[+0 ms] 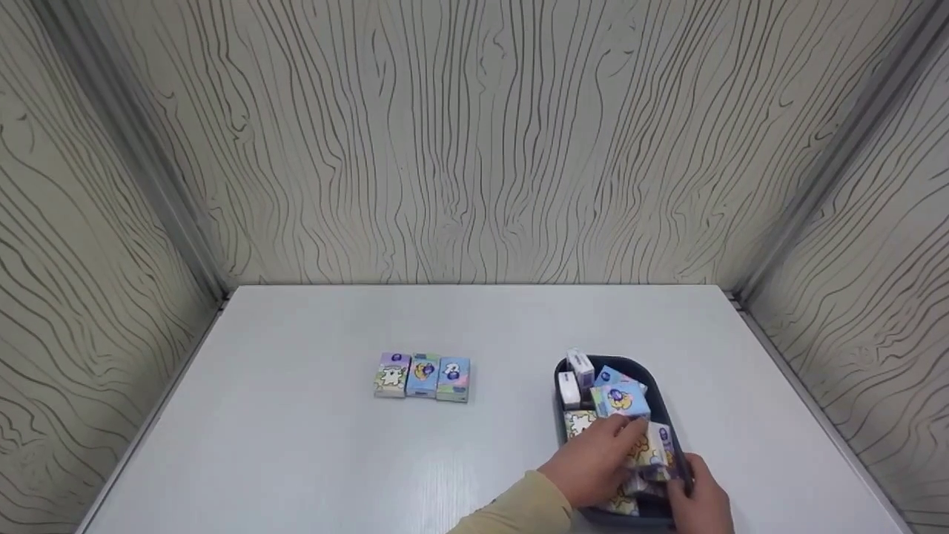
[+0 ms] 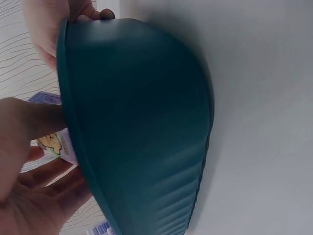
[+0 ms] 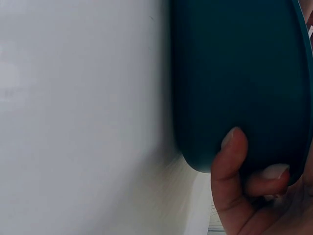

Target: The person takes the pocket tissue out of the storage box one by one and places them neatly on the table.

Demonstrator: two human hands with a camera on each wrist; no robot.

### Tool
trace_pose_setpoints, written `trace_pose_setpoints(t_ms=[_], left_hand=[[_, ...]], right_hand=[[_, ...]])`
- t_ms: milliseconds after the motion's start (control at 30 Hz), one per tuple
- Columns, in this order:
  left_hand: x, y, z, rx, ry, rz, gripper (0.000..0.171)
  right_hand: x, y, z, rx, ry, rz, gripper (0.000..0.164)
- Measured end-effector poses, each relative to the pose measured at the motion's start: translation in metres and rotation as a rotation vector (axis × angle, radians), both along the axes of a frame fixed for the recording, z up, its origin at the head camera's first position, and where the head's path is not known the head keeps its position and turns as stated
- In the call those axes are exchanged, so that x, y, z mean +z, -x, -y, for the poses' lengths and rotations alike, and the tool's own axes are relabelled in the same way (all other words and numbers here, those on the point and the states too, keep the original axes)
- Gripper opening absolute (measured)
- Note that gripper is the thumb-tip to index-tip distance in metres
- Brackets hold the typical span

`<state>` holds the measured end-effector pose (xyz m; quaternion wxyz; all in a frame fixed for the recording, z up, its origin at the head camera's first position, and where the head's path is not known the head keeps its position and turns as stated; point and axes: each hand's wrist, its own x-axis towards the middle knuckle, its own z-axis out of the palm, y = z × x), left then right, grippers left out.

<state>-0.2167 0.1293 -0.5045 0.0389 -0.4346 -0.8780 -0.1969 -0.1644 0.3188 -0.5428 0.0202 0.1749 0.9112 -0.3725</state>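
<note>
A dark teal plastic basket (image 1: 561, 426), heaped with small cartoon-printed boxes, stands at the right of the table. My left hand (image 1: 597, 460) reaches over its near left side and pinches a yellow-and-white printed box (image 1: 652, 449) among the others. In the left wrist view, that box (image 2: 58, 147) shows between the thumb and fingers, behind the basket's rim. At the near right corner, my right hand (image 1: 700, 500) grips the basket's edge. Its curled fingers (image 3: 230, 161) press on the outer wall (image 3: 234, 73) in the right wrist view.
Left of the basket, three small boxes lie side by side in a row on the white table: a purple-and-cream one (image 1: 391, 376), a blue one (image 1: 422, 376) and a blue-and-green one (image 1: 453, 378). Wood-patterned walls (image 1: 474, 148) enclose the table at the back and sides.
</note>
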Motion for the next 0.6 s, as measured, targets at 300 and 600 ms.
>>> trace_pose_setpoints(t_ms=[300, 600], left_hand=[[0.014, -0.001, 0.004, -0.019, -0.119, -0.031, 0.066], [0.03, 0.0, 0.023, 0.027, -0.247, 0.012, 0.071]], right_hand=[[0.0, 0.0, -0.001, 0.004, -0.009, -0.025, 0.036], [0.001, 0.0, 0.001, 0.011, 0.017, 0.02, 0.041]])
